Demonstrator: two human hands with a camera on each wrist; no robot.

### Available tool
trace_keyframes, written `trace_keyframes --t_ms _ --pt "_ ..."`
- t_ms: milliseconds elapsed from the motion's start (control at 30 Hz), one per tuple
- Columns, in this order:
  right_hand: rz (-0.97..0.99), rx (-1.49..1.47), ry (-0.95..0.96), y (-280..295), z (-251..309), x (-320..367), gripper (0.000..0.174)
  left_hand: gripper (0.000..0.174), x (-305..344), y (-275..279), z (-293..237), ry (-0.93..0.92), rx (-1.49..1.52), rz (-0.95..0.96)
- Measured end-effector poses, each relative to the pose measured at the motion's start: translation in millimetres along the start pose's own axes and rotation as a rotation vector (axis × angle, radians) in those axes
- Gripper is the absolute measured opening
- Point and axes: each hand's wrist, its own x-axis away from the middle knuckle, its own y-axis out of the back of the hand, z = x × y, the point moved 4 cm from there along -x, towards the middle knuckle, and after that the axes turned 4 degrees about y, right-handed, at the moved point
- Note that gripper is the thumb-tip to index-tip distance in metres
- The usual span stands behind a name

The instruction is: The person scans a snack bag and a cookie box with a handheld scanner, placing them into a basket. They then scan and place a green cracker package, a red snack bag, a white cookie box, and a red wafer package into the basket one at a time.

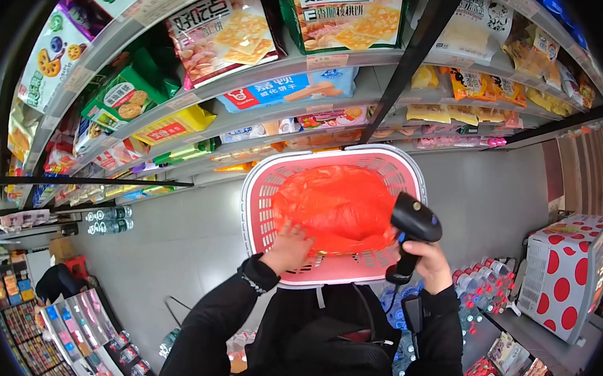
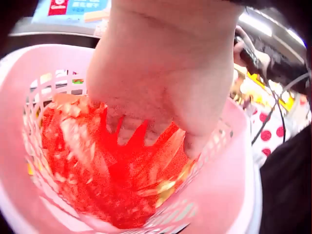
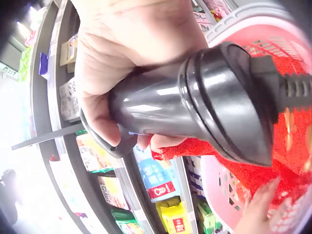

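A red plastic bag (image 1: pixel 339 204) lies crumpled inside a pink basket (image 1: pixel 258 255) with slotted walls and a pale rim. My left hand (image 1: pixel 289 248) reaches over the basket's near left side, its spread fingers resting on the bag; in the left wrist view red plastic partly hides those fingers. In my right hand (image 1: pixel 428 263) is a black handheld barcode scanner (image 1: pixel 417 220), gripped by its handle above the basket's right edge. From the right wrist, the scanner's cabled handle end fills the middle, and a corner of the bag shows right at my fingertips.
Shelves of packaged snacks (image 1: pixel 288 86) curve along the far side, close to the basket. Bottled drinks (image 1: pixel 483 284) and a white box with red dots (image 1: pixel 564 276) stand on the right. More bottles (image 1: pixel 110 220) are at the left on the grey floor (image 1: pixel 194 229).
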Motion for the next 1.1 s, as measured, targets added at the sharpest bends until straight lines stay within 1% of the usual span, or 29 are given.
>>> trace_keyframes --t_ms 33,100,133,167,200,233,267,300,333,367,433,467,533,567,600,667,700,733,767,800,833,867,900,933,967,1000,1033,1067,1100 --pt "-0.056 0.073 0.028 11 3 -1 0.037 0.039 3 4 7 0.000 -0.002 -0.007" --pt "-0.124 0.106 0.081 20 17 3 0.039 0.038 6 10 29 0.075 -0.370 0.153" --pt "-0.147 0.129 0.106 22 24 5 0.039 0.038 8 12 37 0.078 -0.375 0.147" --pt "-0.149 0.163 0.129 21 32 8 0.038 0.037 9 14 44 0.060 -0.456 0.044" --pt "-0.195 0.183 0.160 20 37 10 0.037 0.037 12 27 45 0.044 -0.538 -0.060" --pt "-0.207 0.202 0.182 19 40 12 0.036 0.053 14 38 46 0.051 -0.561 -0.137" --pt "-0.220 0.221 0.206 19 43 13 0.035 0.053 16 47 46 0.053 -0.568 -0.142" --pt "-0.216 0.218 0.216 18 45 14 0.035 0.046 25 82 35 0.130 -0.458 0.003" --pt "-0.215 0.231 0.237 17 48 15 0.035 0.039 33 99 30 0.206 -0.345 0.146" --pt "-0.215 0.244 0.258 17 49 15 0.035 0.039 36 101 31 0.208 -0.352 0.141" --pt "-0.218 0.251 0.256 18 51 14 0.034 0.017 44 93 31 -0.054 -0.519 0.380" --pt "-0.226 0.262 0.245 19 52 15 0.034 0.017 47 95 34 -0.054 -0.525 0.377" --pt "-0.265 0.321 0.272 22 59 17 0.034 0.013 55 110 31 -0.268 -0.238 0.263" --pt "-0.303 0.380 0.293 25 62 19 0.034 0.011 61 129 35 -0.290 -0.164 0.010" --pt "-0.330 0.388 0.314 25 66 24 0.034 0.003 69 157 34 -0.261 -0.185 -0.235" --pt "-0.322 0.381 0.365 27 70 34 0.035 0.007 90 181 33 -0.211 0.078 -0.666" --pt "-0.310 0.340 0.389 23 69 37 0.036 0.009 92 164 26 -0.264 0.039 -0.520" --pt "-0.345 0.304 0.335 23 61 38 0.034 0.013 94 141 21 -0.310 0.001 -0.379" --pt "-0.324 0.374 0.286 24 50 33 0.032 0.022 91 115 28 -0.240 -0.106 -0.203" --pt "-0.305 0.442 0.243 22 42 30 0.030 0.022 89 109 33 -0.241 -0.113 -0.210" --pt "-0.301 0.577 0.188 17 44 32 0.029 0.022 83 106 40 -0.140 -0.149 -0.163" --pt "-0.280 0.587 0.206 7 48 34 0.028 0.023 79 101 46 -0.038 -0.179 -0.111" --pt "-0.275 0.524 0.198 7 50 35 0.028 0.016 76 110 45 0.033 -0.223 -0.072" --pt "-0.268 0.462 0.186 4 52 35 0.028 0.016 74 104 47 0.035 -0.214 -0.066" --pt "-0.282 0.468 0.221 -3 58 34 0.029 0.018 69 100 50 -0.004 -0.311 -0.189" --pt "-0.278 0.471 0.223 -3 61 31 0.029 0.027 67 107 49 -0.043 -0.413 -0.317" --pt "-0.288 0.511 0.205 -3 63 29 0.030 0.043 63 107 49 -0.043 -0.431 -0.233" --pt "-0.300 0.551 0.187 -2 66 26 0.030 0.043 58 110 47 -0.041 -0.432 -0.238" --pt "-0.286 0.531 0.204 -8 68 25 0.029 0.045 56 115 43 0.012 -0.442 -0.139"
